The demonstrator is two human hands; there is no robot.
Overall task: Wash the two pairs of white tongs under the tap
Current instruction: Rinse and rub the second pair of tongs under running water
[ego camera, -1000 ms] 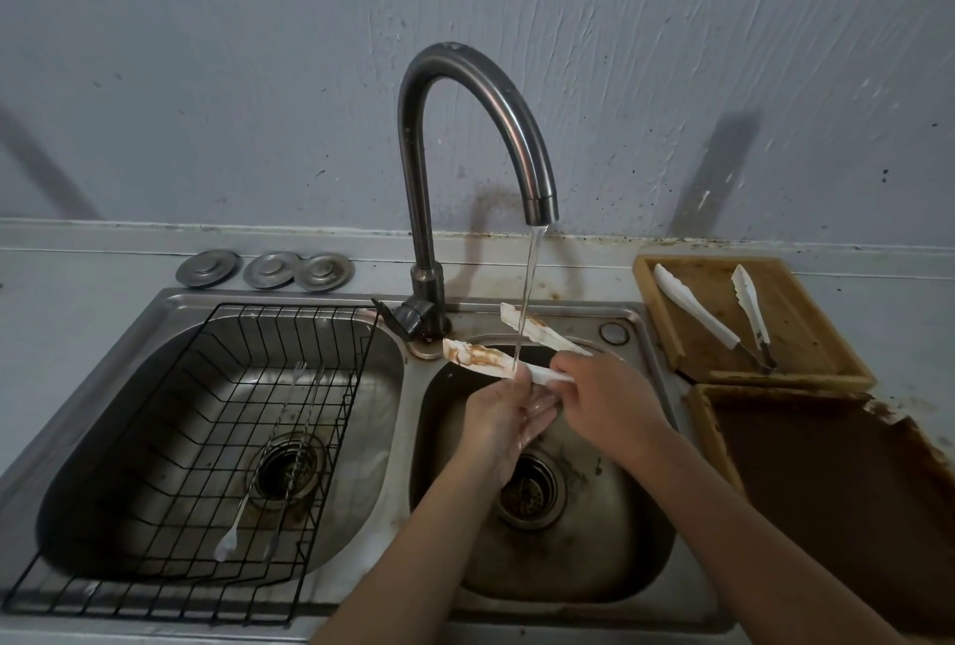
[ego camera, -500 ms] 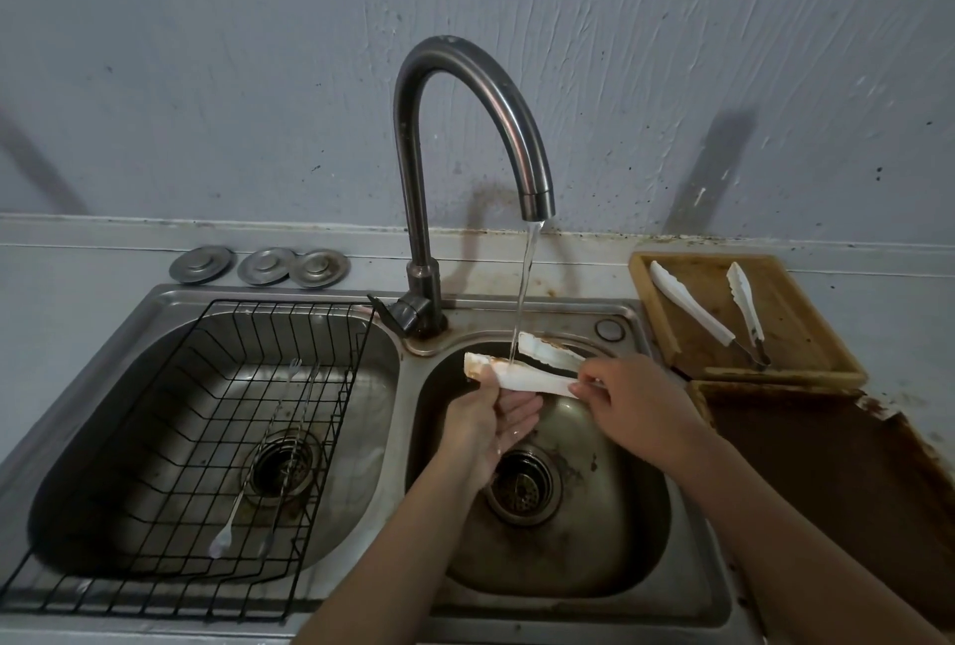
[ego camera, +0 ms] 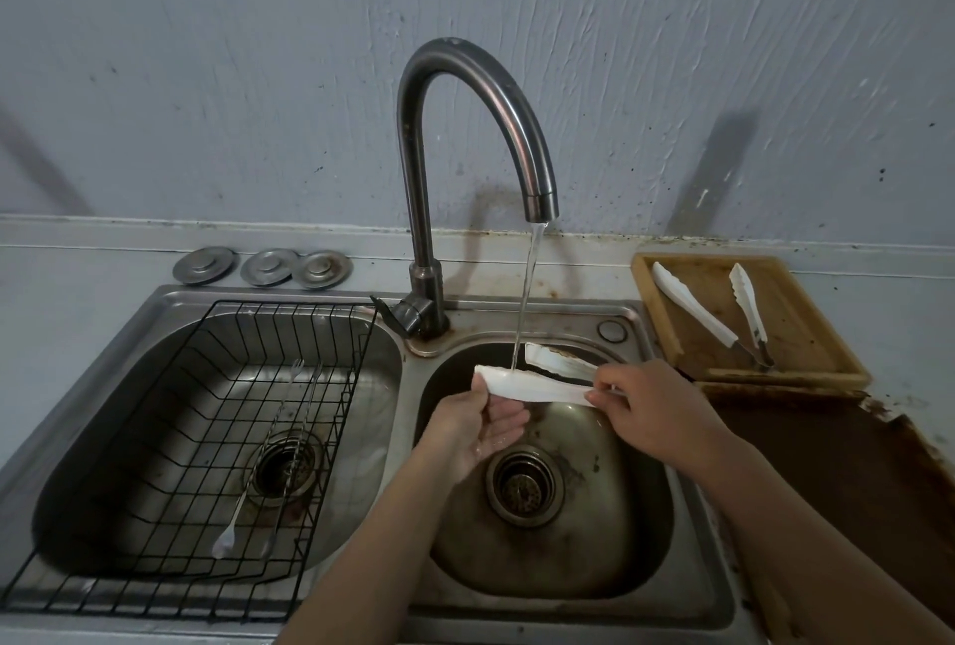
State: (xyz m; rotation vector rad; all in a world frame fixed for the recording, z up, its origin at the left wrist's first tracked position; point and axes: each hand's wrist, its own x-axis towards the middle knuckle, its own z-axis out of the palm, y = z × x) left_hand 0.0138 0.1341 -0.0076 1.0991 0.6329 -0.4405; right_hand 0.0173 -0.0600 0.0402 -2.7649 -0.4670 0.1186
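While the water is falling on the tongs (ego camera: 537, 385), lying left-right, the left hand (ego camera: 478, 430) is pinching their tip and the right hand (ego camera: 648, 409) is clamping the hinge end.

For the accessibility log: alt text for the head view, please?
Two hands, left hand and right hand, hold white tongs under the running tap above the right sink basin. A second pair of tongs lies on a wooden tray.

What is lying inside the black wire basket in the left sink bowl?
Two long thin metal utensils lie in the wire basket. Through its grid the left bowl's drain shows. What kind of utensils they are cannot be told.
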